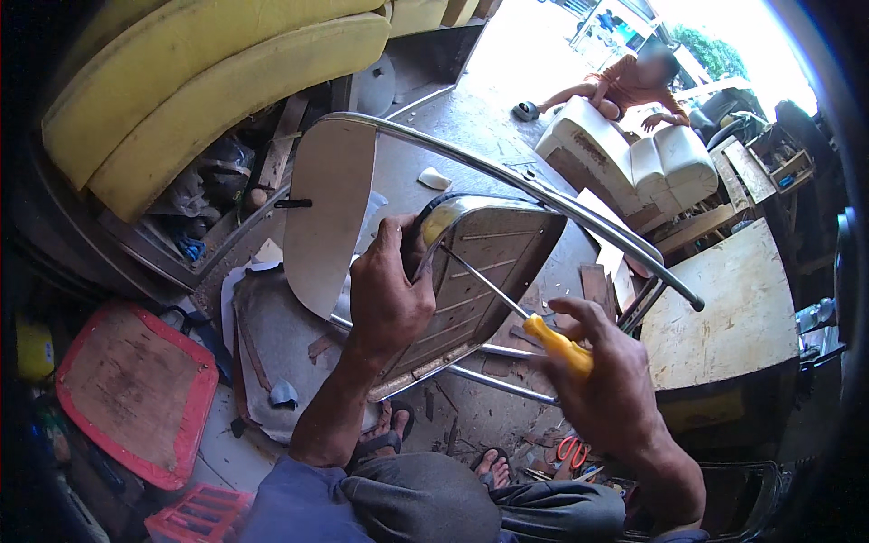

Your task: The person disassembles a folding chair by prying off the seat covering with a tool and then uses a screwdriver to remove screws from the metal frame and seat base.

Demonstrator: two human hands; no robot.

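A chair seat (480,271) with a dark rim, yellowish padding at one corner and a ribbed metal underside is tilted up in front of me, on a tubular metal frame (507,181) with a pale board (328,217) on its left. My left hand (394,303) grips the seat's near left corner, fingers closed round the rim. My right hand (602,380) holds a yellow-handled screwdriver (557,342), index finger partly raised. The screwdriver's shaft reaches up-left to the seat's rim, just right of my left thumb.
Yellow cushions (217,100) are stacked upper left. A red-edged panel (136,394), red crate (195,516) and grey sheet (262,362) lie left. A person (625,81) crouches behind a white upholstered piece (670,167). A board (715,308) stands right; orange scissors (573,450) lie on the floor.
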